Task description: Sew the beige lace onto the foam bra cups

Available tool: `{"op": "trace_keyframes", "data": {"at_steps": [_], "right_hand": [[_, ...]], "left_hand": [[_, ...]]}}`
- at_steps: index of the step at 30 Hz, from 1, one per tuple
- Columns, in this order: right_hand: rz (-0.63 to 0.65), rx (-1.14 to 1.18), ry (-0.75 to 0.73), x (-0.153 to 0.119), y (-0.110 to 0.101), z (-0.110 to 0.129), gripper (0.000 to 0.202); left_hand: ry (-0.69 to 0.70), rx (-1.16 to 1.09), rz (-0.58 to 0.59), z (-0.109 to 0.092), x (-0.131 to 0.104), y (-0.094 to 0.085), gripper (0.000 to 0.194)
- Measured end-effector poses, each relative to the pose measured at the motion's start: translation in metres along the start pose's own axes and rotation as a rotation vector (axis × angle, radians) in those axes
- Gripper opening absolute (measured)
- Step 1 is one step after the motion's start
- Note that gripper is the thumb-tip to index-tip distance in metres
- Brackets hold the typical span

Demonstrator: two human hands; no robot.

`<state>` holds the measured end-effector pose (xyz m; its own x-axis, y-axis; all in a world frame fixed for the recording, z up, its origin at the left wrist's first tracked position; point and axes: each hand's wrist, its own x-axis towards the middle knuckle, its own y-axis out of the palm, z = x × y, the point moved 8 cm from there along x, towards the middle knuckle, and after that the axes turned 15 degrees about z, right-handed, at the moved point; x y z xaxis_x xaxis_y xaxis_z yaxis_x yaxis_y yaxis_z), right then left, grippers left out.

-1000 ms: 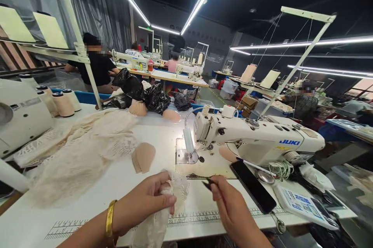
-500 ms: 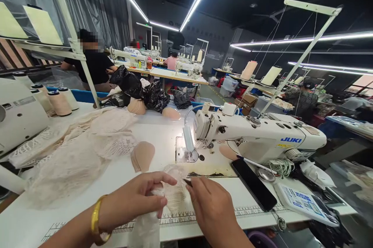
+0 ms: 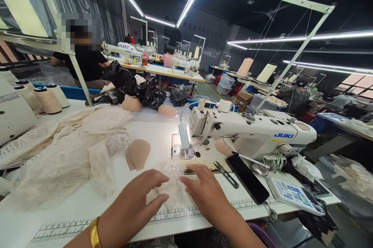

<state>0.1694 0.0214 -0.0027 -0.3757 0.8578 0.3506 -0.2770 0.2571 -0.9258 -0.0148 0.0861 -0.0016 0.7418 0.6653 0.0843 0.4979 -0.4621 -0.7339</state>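
A small piece of cream lace [image 3: 172, 172] lies flat at the table's front, below the sewing machine's needle plate. My left hand [image 3: 140, 201] is at its left edge, thumb and fingers apart, holding nothing. On the other side my right hand [image 3: 208, 191] is open, its fingers stretched out at the lace's right edge; whether they press on it I cannot tell. Thread snips [image 3: 226, 174] lie right of that hand, beside a black phone [image 3: 247, 178]. Stacked beige bra cup pads [image 3: 138, 154] sit beyond my left hand.
A large heap of cream lace [image 3: 61, 158] covers the table's left. The white sewing machine [image 3: 250, 131] with its lamp [image 3: 183, 135] stands ahead. A printed ruler [image 3: 72, 226] runs along the front edge. Black plastic bags [image 3: 151, 92] lie behind; co-workers sit farther back.
The snips have left my right hand and lie on the table. The lace strip hanging from my left hand is gone from it; a strip now lies at the heap's right side.
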Motion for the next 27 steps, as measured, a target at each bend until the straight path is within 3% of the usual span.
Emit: {"op": "trace_keyframes", "data": {"at_steps": [2,4,6,9,13,17,21,24,27], "right_hand": [[0.001,0.153,-0.077,0.013,-0.005,0.017,0.02],[0.031,0.373,-0.06,0.023,-0.013,0.02,0.016],[0.08,0.59,0.037,0.029,-0.018,0.014,0.014],[0.138,0.931,0.214,0.03,-0.011,-0.003,0.022],[0.238,1.196,0.222,0.028,0.006,-0.006,0.058],[0.264,1.028,0.046,0.024,-0.008,0.005,0.078],[0.26,0.643,-0.155,0.012,-0.023,0.02,0.067],[0.12,0.354,-0.206,0.006,-0.023,0.027,0.051],[-0.033,0.28,-0.32,0.007,-0.023,0.043,0.044]], "left_hand": [[0.041,-0.007,0.024,-0.006,0.0,0.028,0.044],[0.054,-0.029,0.016,-0.009,0.0,0.037,0.041],[-0.021,-0.145,0.065,-0.004,0.004,0.036,0.026],[-0.149,-0.484,0.159,0.007,0.012,0.026,0.035],[-0.2,-0.705,0.169,0.011,0.019,0.013,0.045],[-0.207,-0.706,0.135,0.012,0.021,0.008,0.046],[-0.256,-0.906,0.122,0.018,0.022,0.01,0.045],[-0.256,-1.017,0.148,0.021,0.024,0.017,0.046],[-0.221,-0.937,0.171,0.019,0.029,0.025,0.048]]}}
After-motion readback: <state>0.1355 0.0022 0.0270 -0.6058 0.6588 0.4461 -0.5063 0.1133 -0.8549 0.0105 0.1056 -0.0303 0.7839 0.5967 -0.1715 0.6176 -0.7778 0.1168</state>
